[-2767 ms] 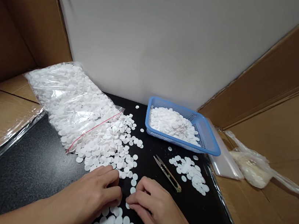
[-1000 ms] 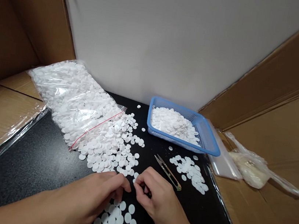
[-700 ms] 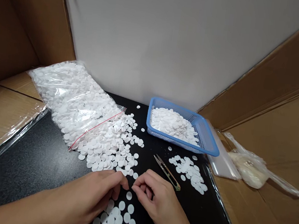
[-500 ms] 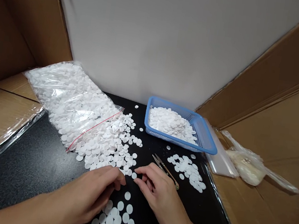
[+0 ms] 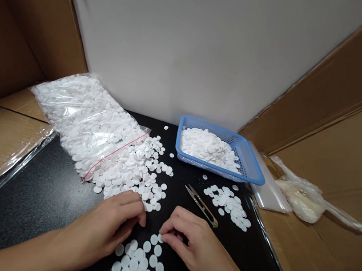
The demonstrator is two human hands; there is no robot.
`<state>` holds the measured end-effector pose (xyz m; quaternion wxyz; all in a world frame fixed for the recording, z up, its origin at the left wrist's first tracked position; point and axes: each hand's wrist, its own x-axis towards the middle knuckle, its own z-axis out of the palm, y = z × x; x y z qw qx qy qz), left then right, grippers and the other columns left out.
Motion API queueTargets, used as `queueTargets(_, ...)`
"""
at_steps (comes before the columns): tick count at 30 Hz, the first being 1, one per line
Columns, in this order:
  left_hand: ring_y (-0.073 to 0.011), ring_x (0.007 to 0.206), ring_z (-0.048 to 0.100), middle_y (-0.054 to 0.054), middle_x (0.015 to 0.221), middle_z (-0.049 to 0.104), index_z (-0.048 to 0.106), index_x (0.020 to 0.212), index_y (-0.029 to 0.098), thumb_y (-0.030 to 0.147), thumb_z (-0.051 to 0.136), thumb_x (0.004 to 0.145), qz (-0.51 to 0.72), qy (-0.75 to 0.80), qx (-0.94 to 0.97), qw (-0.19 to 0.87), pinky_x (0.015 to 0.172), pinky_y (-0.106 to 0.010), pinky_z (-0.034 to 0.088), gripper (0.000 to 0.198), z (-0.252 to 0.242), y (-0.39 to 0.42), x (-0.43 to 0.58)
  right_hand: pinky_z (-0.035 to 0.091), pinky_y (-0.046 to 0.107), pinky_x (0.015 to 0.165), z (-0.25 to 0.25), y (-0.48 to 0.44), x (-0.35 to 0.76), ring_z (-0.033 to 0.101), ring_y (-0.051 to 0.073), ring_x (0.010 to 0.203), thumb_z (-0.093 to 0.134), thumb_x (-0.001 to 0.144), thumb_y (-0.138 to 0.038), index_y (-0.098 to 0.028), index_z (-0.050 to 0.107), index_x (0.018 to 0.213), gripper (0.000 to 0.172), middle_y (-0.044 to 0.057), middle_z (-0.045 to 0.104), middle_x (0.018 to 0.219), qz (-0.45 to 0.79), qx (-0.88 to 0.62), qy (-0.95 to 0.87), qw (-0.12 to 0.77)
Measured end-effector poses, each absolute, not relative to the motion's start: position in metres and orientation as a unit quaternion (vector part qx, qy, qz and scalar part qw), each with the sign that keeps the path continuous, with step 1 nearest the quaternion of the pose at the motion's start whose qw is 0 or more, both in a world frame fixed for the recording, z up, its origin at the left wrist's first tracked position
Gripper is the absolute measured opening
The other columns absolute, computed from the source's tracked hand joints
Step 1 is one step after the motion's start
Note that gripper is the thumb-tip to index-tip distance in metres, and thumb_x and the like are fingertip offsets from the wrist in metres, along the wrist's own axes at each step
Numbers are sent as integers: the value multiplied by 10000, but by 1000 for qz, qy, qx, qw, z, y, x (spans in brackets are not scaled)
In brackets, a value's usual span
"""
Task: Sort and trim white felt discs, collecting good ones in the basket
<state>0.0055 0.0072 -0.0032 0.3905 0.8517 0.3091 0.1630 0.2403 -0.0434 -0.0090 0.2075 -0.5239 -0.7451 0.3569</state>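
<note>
Small round white discs (image 5: 134, 263) lie loosely spread at the front of the black table. At the far edge of this spread, my right hand (image 5: 189, 240) pinches one white disc (image 5: 160, 238) between thumb and forefinger, low over the table. My left hand (image 5: 113, 220) is beside the same discs, its fingers curled inward; whatever they may hold is hidden. Just beyond it, a heap of discs (image 5: 121, 176) spills from the mouth of a clear zip bag (image 5: 83, 113) with a red seal line. Thread snips (image 5: 203, 207) lie behind my right hand.
A blue plastic basket (image 5: 253, 166) containing many white discs stands at the back right. In front of it lies a smaller group of discs (image 5: 230, 205). Flat clear bags (image 5: 272, 193) and a knotted plastic bag (image 5: 302, 202) are further right. Cardboard walls (image 5: 346, 109) flank the table.
My right hand has come nearer to me, from the heap's edge to the front discs, with a disc in its pinch. My left hand has drawn slightly left, its fingers still curled.
</note>
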Motion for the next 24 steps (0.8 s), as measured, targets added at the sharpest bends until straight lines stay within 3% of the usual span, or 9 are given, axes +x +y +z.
queueTargets(5, -170, 887, 586, -26, 971, 607, 617, 990, 231, 47, 412, 967, 162, 303, 864, 367, 745, -261, 451, 276, -6, 6, 5, 505, 243, 752, -6, -46, 239, 642, 159, 864, 592, 913, -32, -200, 720, 973, 220, 21, 635, 923, 349, -493, -769, 209)
queueTargets(9, -169, 885, 585, -20, 964, 605, 600, 993, 236, 59, 405, 980, 177, 302, 865, 359, 749, -261, 449, 263, -6, 8, 4, 495, 228, 706, -5, -49, 237, 640, 146, 814, 626, 913, -63, -189, 715, 880, 157, 7, 646, 872, 369, -480, -771, 199)
queueTargets(16, -172, 904, 580, -19, 972, 596, 594, 1001, 235, 94, 383, 1006, 181, 329, 855, 358, 770, -271, 446, 253, -3, 12, 4, 481, 227, 670, -14, -53, 224, 601, 145, 788, 595, 913, -48, -205, 745, 1016, 240, 17, 601, 865, 296, -482, -795, 220)
queueTargets(19, -166, 905, 581, -15, 968, 595, 595, 994, 236, 102, 385, 1009, 186, 338, 850, 360, 776, -267, 446, 249, -1, 13, 4, 438, 221, 601, -19, -55, 219, 567, 138, 744, 607, 911, -69, -212, 744, 983, 210, 11, 575, 833, 258, -462, -817, 230)
queueTargets(24, -167, 889, 579, -11, 942, 595, 596, 964, 233, 94, 390, 995, 193, 334, 852, 356, 760, -269, 438, 250, -2, 12, 3, 448, 222, 647, -16, -55, 217, 577, 136, 761, 639, 871, -48, -196, 685, 851, 157, 2, 598, 830, 282, -456, -811, 235)
